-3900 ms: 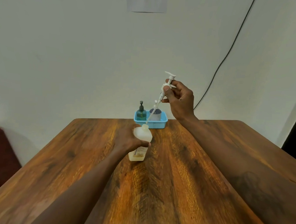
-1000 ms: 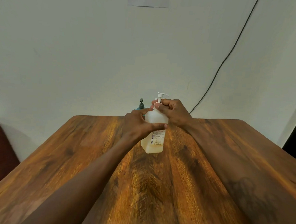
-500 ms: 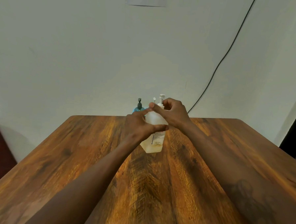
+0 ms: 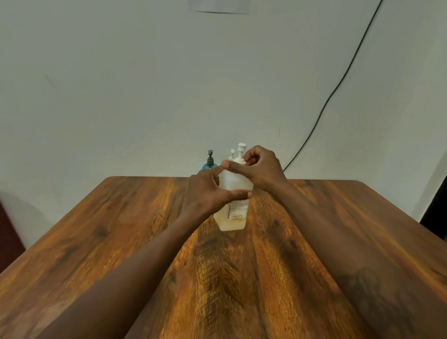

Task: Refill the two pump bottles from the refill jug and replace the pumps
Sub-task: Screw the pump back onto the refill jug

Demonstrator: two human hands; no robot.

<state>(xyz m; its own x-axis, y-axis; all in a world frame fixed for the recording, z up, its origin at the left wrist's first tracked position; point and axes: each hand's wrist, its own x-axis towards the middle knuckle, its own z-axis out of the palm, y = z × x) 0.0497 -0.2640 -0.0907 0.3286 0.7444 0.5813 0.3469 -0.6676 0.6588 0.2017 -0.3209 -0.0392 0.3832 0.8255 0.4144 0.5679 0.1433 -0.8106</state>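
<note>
Head view: two bare forearms reach from the near edge over a wooden table [image 4: 110, 241].
Pump bottle [image 4: 231, 214]: translucent white, upright on the table at mid-depth, with pale liquid inside and its label towards the camera.
Left hand [image 4: 211, 192]: grip wrapped round the bottle's upper body, thumb across the front.
Right hand [image 4: 261, 171]: grip closed on the pump collar at the bottle's neck, fingers curled.
White pump [image 4: 241, 150]: set in the neck, its head above the right hand.
Teal bottle [image 4: 209, 163]: behind the left hand, dark pump on top.
Second white pump top [image 4: 232, 153]: just behind the held bottle; its container is hidden.
Black cable [image 4: 338, 84]: runs down the wall behind the table.
</note>
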